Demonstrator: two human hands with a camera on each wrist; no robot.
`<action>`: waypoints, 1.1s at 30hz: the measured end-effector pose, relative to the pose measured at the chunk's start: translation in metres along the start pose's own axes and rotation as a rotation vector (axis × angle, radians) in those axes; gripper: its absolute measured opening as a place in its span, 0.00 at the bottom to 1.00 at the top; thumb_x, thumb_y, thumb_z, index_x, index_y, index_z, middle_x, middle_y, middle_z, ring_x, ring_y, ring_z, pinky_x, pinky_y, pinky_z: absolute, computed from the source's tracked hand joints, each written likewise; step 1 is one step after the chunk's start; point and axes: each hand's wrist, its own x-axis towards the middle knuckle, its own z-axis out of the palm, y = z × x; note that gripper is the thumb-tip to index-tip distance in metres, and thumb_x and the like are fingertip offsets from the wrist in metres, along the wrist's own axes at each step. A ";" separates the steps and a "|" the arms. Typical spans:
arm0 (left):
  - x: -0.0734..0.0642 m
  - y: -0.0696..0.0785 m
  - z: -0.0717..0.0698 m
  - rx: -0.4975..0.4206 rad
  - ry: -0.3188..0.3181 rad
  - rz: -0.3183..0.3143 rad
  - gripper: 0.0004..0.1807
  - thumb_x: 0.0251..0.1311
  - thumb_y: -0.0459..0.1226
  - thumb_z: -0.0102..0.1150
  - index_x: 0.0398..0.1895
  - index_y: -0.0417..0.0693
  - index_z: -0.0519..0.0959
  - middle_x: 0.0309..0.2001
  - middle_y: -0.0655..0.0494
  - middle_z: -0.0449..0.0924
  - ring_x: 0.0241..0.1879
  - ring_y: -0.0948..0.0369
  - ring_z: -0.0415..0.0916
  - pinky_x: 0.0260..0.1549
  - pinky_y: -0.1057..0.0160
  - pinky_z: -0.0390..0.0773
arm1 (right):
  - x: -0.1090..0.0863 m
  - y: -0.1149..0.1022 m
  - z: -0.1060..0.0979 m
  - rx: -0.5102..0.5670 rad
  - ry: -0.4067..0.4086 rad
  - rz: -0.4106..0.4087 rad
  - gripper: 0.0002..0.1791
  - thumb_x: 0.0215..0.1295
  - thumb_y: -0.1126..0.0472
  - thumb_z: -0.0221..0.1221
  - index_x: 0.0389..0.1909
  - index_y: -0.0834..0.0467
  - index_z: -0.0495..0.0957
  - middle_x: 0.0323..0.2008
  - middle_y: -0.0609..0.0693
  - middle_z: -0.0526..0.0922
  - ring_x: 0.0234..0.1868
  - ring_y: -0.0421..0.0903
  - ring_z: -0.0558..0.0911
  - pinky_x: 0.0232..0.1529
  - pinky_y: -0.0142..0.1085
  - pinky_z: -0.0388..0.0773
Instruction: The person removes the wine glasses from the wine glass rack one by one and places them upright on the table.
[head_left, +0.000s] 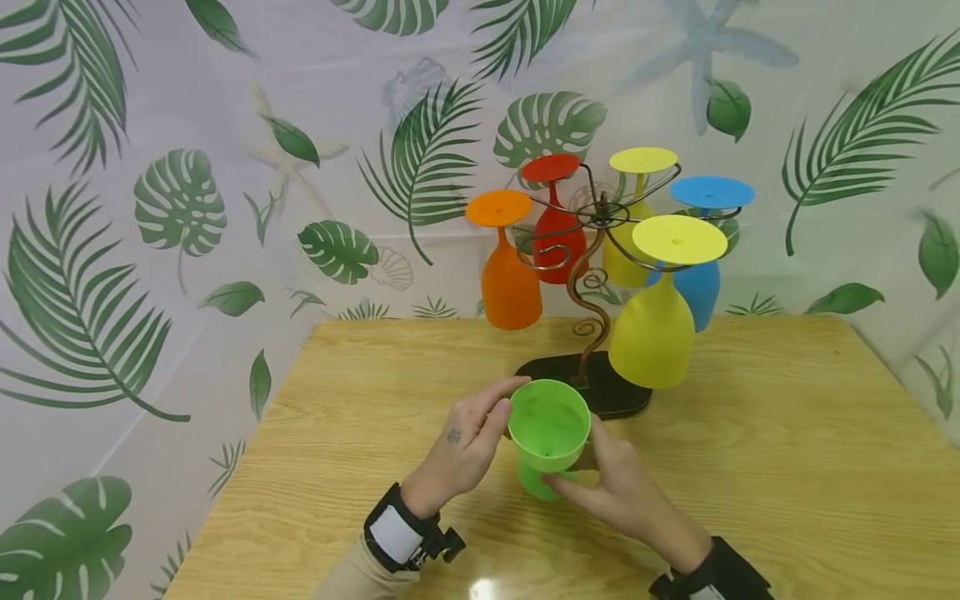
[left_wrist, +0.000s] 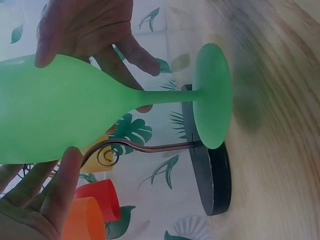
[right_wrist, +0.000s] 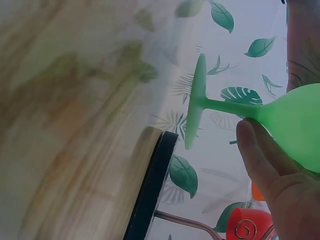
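Note:
A green plastic goblet point(head_left: 550, 427) is held upright between both hands near the middle of the table, its open mouth facing up. My left hand point(head_left: 468, 446) holds the bowl from the left, thumb and fingers at its side just under the rim. From the right, my right hand point(head_left: 618, 479) grips the bowl, thumb across the near side and fingers around the far side. In the left wrist view the goblet's foot point(left_wrist: 212, 95) is close over the table. Just behind stands a curled metal goblet rack point(head_left: 592, 329) on a black base point(head_left: 626, 404).
Upside down on the rack hang an orange goblet point(head_left: 512, 287), a red goblet point(head_left: 560, 242), a near yellow goblet point(head_left: 654, 337), a far yellow goblet point(head_left: 622, 258) and a blue goblet point(head_left: 701, 292). The wooden table point(head_left: 795, 467) meets a leaf-patterned backdrop point(head_left: 247, 183).

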 end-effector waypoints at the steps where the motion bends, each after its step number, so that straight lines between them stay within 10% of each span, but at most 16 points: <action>1: 0.000 -0.001 0.000 0.004 -0.003 -0.008 0.20 0.80 0.33 0.38 0.67 0.37 0.73 0.35 0.47 0.84 0.32 0.64 0.81 0.33 0.56 0.86 | 0.000 0.001 0.001 -0.003 0.002 -0.001 0.49 0.54 0.68 0.75 0.74 0.62 0.59 0.55 0.58 0.82 0.47 0.50 0.88 0.39 0.39 0.88; 13: -0.001 -0.011 0.000 0.017 -0.086 -0.116 0.22 0.82 0.37 0.36 0.71 0.39 0.70 0.44 0.48 0.86 0.35 0.63 0.82 0.38 0.58 0.86 | -0.003 0.007 0.007 0.058 -0.062 0.163 0.47 0.62 0.61 0.72 0.77 0.56 0.56 0.60 0.56 0.81 0.54 0.49 0.86 0.45 0.41 0.87; 33: -0.002 -0.017 0.000 -0.067 -0.123 -0.241 0.25 0.84 0.43 0.30 0.75 0.45 0.66 0.54 0.46 0.86 0.43 0.57 0.88 0.46 0.63 0.85 | -0.002 0.013 0.011 0.015 -0.088 0.187 0.43 0.66 0.58 0.69 0.76 0.57 0.57 0.58 0.54 0.82 0.51 0.45 0.86 0.44 0.43 0.87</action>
